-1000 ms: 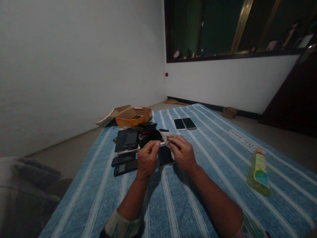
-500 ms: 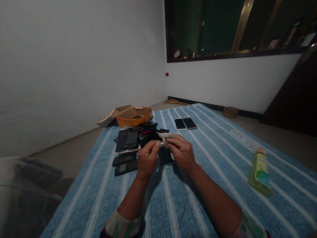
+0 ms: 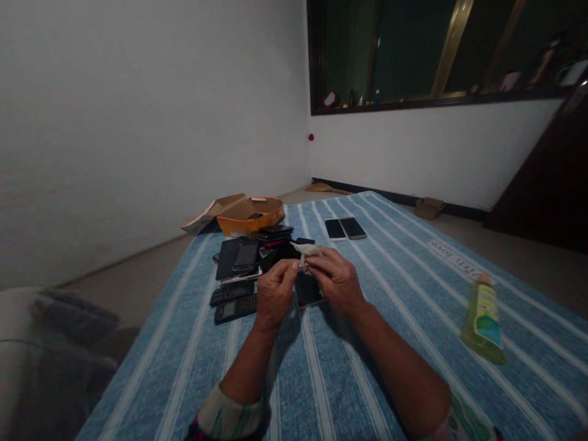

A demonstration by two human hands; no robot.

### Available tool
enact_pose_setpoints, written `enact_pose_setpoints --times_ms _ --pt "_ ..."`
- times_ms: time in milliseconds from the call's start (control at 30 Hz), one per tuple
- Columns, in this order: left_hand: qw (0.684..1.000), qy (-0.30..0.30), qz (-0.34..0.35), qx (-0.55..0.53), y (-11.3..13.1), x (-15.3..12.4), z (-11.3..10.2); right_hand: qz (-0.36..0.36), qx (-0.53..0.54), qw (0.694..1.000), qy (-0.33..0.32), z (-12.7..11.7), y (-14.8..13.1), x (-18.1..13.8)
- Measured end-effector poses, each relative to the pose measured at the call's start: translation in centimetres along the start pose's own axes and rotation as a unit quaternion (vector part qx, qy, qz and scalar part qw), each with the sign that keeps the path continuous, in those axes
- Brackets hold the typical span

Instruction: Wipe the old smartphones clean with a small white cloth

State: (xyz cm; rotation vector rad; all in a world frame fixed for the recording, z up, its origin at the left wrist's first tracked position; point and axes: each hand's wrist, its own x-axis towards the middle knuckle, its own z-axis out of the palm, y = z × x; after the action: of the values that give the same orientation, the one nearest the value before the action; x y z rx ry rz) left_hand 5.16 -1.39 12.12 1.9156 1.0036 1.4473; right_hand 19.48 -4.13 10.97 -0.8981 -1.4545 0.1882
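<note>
My right hand (image 3: pixel 339 277) is closed on a crumpled white tissue (image 3: pixel 309 249), which sticks out past the fingertips. Thumb and forefinger of my left hand (image 3: pixel 276 291) are pinched together right beside it. A small light-coloured item shows between the two sets of fingertips, too small to name. Below the hands a dark phone (image 3: pixel 307 290) lies on the striped cloth, partly covered by my right hand. Close to my left hand are two keypad phones (image 3: pixel 235 309) and a stack of dark phones (image 3: pixel 245 256).
Behind the stack stands an open orange cardboard box (image 3: pixel 248 222). Two phones (image 3: pixel 344 228) lie side by side farther back. A bottle of yellow-green liquid (image 3: pixel 483 324) lies at the right on the blue striped cloth (image 3: pixel 413 306).
Both hands stay nearly in place, with the fingertips shifted slightly around the tissue. The whole view has moved a little; nothing else differs.
</note>
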Motion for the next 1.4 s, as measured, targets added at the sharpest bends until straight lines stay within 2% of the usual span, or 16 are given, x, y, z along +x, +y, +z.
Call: enact_pose_setpoints --times_ms 133,267,467,567,667,733,867,933,1000,1133,1300,1400 --pt "1.0 -0.003 0.004 -0.002 -0.2 0.1 0.0 -0.028 -0.035 0.999 -0.017 0.4 0.0 0.0" --pt "1.0 0.0 -0.005 -0.003 -0.2 0.1 0.0 -0.002 0.011 1.0 0.009 0.4 0.6 -0.1" --pt "1.0 0.005 -0.014 -0.005 -0.2 0.2 0.0 0.102 0.103 0.988 0.061 0.2 1.2 -0.1" --pt "1.0 0.005 -0.018 0.003 -0.1 0.1 0.0 0.193 0.154 0.965 0.089 0.1 1.7 -0.2" --pt "1.0 0.004 -0.019 0.002 -0.1 0.1 0.0 0.265 0.202 0.939 0.09 0.0 2.1 -0.3" --pt "1.0 0.005 -0.019 0.003 -0.1 0.1 0.0 0.253 0.2 0.943 0.085 0.0 2.1 -0.3" --pt "1.0 0.005 -0.012 0.006 -0.1 0.1 0.1 0.099 0.085 0.99 0.047 0.3 0.9 -0.2" --pt "1.0 0.005 -0.01 0.006 -0.1 0.1 0.1 0.045 0.04 0.998 0.024 0.3 0.3 -0.1" --pt "1.0 0.004 -0.007 0.003 -0.2 0.1 0.1 0.026 0.028 0.999 0.016 0.2 0.1 0.0" --pt "1.0 0.004 -0.006 0.0 -0.2 0.2 0.2 0.056 0.061 0.996 0.025 -0.1 0.8 0.1" --pt "1.0 0.006 -0.024 0.011 -0.1 0.2 0.1 0.172 0.131 0.974 0.075 -0.1 1.7 -0.2" --pt "1.0 0.008 -0.022 0.014 -0.1 0.2 0.0 0.215 0.156 0.959 0.095 -0.1 2.0 -0.3"
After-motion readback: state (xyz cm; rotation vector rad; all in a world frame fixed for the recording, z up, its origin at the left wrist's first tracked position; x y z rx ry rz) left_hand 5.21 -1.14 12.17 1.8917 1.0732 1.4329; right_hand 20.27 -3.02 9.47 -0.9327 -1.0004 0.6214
